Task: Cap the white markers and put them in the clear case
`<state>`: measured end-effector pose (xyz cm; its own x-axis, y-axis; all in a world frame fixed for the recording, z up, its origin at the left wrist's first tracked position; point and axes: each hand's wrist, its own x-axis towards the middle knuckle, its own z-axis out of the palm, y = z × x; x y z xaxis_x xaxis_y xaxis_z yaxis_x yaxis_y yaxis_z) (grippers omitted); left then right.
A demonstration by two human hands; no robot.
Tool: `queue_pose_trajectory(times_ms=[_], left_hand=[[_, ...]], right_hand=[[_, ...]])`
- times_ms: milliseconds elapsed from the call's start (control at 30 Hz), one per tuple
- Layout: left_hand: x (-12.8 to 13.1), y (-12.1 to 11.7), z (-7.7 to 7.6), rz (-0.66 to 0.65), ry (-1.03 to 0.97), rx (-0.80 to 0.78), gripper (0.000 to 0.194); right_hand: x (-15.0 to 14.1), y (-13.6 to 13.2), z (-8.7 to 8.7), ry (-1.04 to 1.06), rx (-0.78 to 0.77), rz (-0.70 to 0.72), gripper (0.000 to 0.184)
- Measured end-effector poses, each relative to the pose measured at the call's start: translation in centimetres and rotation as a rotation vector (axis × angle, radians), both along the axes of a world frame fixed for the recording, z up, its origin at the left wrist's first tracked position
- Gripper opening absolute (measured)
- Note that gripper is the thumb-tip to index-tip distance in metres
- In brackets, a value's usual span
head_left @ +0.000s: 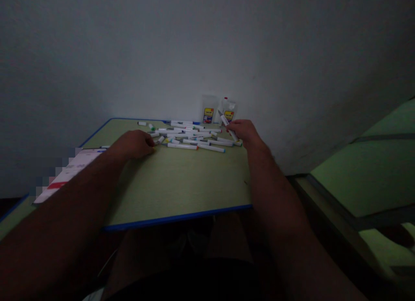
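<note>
At the right of the pile, my right hand [244,130] is closed on a white marker [224,119]. Its grey end points up and to the left, in front of the clear packs. My left hand [138,144] rests low over the table at the pile's left edge, fingers curled round a short white-and-grey marker [159,140]; a bit of yellow shows under the fingertips. Between the hands lie several white markers with coloured ends, among them an orange-ended marker [183,147] and a blue-ended marker [211,148].
Two clear plastic packs with yellow labels, a left pack [208,110] and a right pack [231,113], stand against the wall [207,46]. A printed white sheet or box [73,171] lies left on the blue-edged table [184,184]. A small white marker cap [142,123] lies at the back left.
</note>
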<state>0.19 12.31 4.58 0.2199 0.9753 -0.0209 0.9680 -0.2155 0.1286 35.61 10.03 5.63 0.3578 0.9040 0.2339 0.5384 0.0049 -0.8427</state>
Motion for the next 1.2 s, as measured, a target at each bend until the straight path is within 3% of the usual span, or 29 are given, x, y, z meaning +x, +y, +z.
queue_pose_trajectory(times_ms=[333,1200], left_hand=[[-0.1,0.1,0.0,-0.007,0.03,0.0,0.034],[-0.1,-0.4,0.8,0.115,-0.279,0.015,0.039]], right_hand=[[-0.6,-0.4,0.4,0.023,-0.022,-0.002,0.009],[-0.8,0.6,-0.9,0.006,-0.014,0.066,0.013]])
